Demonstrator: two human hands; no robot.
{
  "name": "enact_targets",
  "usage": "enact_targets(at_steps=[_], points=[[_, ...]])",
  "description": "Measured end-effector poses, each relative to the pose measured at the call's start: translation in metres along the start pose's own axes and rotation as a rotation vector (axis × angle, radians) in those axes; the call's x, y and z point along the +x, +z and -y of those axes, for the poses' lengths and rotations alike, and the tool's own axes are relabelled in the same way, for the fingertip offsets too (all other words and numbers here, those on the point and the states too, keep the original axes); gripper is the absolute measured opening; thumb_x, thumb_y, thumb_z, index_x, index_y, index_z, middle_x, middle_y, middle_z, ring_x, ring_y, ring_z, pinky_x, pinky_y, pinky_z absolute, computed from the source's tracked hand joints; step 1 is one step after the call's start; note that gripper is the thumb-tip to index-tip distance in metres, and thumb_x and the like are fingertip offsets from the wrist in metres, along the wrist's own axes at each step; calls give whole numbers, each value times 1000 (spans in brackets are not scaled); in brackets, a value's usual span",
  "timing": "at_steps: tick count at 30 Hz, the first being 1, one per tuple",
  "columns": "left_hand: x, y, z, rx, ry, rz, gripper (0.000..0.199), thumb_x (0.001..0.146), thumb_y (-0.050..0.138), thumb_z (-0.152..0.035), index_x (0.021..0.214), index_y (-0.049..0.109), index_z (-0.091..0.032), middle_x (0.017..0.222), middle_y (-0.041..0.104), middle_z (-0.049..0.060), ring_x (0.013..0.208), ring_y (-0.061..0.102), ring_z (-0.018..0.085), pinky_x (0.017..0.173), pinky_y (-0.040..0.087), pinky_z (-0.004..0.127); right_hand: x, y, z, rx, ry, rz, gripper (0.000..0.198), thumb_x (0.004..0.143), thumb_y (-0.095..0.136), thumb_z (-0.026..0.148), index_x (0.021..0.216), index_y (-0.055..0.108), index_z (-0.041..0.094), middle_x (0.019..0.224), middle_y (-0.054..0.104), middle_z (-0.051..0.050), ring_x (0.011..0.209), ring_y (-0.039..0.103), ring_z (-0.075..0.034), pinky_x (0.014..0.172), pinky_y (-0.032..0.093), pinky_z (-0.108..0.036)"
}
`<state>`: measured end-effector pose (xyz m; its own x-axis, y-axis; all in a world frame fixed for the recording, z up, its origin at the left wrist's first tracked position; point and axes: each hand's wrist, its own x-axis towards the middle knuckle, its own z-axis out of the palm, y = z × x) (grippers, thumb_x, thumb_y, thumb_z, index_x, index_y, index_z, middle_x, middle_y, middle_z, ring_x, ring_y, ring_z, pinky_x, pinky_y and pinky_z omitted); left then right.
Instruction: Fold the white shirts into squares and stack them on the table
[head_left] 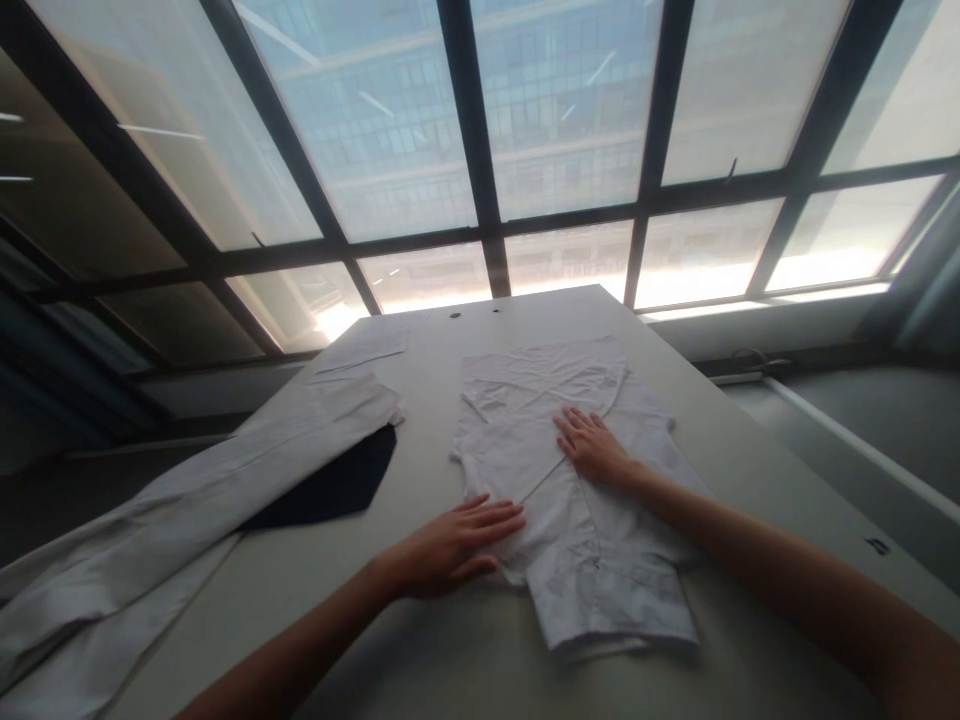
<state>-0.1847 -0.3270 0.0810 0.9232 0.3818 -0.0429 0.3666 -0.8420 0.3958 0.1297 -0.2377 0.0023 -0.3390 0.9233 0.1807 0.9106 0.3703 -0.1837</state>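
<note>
A white short-sleeved garment (540, 400), which looks like a shirt, lies spread on the white table (420, 600). One sleeve points toward me at the near side. My left hand (457, 548) rests at the garment's left edge, fingers stretched out and pointing right. Flat on the middle of the cloth lies my right hand (592, 447), its fingers slightly spread. Neither hand grips anything. Creases run across the fabric around both hands, and part of it is hidden under the right forearm.
Left on the table lie white trousers-like cloth (225, 470) and a dark navy piece (330, 490), partly covered by it. Papers (367, 345) sit at the far left. A small dark object (876, 546) is near the right edge. Large windows (562, 110) stand beyond.
</note>
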Motion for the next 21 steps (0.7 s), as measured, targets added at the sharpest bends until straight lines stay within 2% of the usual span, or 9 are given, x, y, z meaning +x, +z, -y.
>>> enact_targets(at_steps=[3, 5, 9, 12, 15, 18, 21], points=[[27, -4, 0, 20, -37, -141, 50, 106, 38, -36, 154, 35, -26, 156, 41, 7, 145, 36, 22, 121, 25, 44, 0, -1, 1, -6, 4, 2, 55, 103, 29, 37, 153, 36, 15, 161, 29, -15, 149, 22, -26, 119, 15, -49], [50, 0, 2, 52, -37, -188, 48, 105, 38, -32, 152, 39, -24, 155, 43, 7, 145, 37, 21, 122, 25, 43, 0, -2, 2, -11, 6, 1, 55, 103, 30, 37, 153, 36, 15, 161, 29, -15, 149, 22, -26, 119, 16, -49], [81, 22, 7, 98, -6, -146, 52, 103, 43, -35, 153, 38, -21, 158, 37, 10, 148, 29, 25, 122, 23, 46, -1, -2, 2, -13, 2, -2, 54, 103, 30, 36, 153, 36, 14, 161, 29, -16, 149, 23, -26, 119, 15, -49], [83, 35, 4, 110, 67, -59, 62, 100, 48, -45, 155, 33, -22, 163, 24, 11, 151, 20, 29, 123, 14, 49, 0, 0, 1, 3, -4, -13, 53, 103, 30, 33, 152, 38, 14, 161, 30, -16, 149, 23, -25, 119, 16, -49], [76, 36, -3, 83, 96, -6, 70, 98, 51, -52, 157, 29, -23, 164, 17, 12, 151, 15, 30, 123, 8, 51, 2, 1, 2, 43, -2, -41, 52, 102, 34, 32, 150, 41, 14, 159, 33, -17, 149, 25, -26, 119, 17, -50], [66, 28, -8, 0, 122, 36, 71, 98, 52, -52, 158, 25, -26, 164, 18, 9, 151, 16, 29, 123, 8, 51, -1, -3, 1, 121, -11, -62, 49, 100, 41, 26, 147, 47, 13, 156, 37, -17, 147, 30, -26, 119, 22, -49], [55, 20, -11, -87, 163, 73, 78, 93, 59, -56, 158, 25, -28, 162, 26, 8, 151, 18, 30, 123, 11, 51, -18, -16, -4, 222, -142, -82, 46, 96, 47, 19, 141, 55, 16, 154, 42, -16, 145, 34, -25, 118, 28, -47]])
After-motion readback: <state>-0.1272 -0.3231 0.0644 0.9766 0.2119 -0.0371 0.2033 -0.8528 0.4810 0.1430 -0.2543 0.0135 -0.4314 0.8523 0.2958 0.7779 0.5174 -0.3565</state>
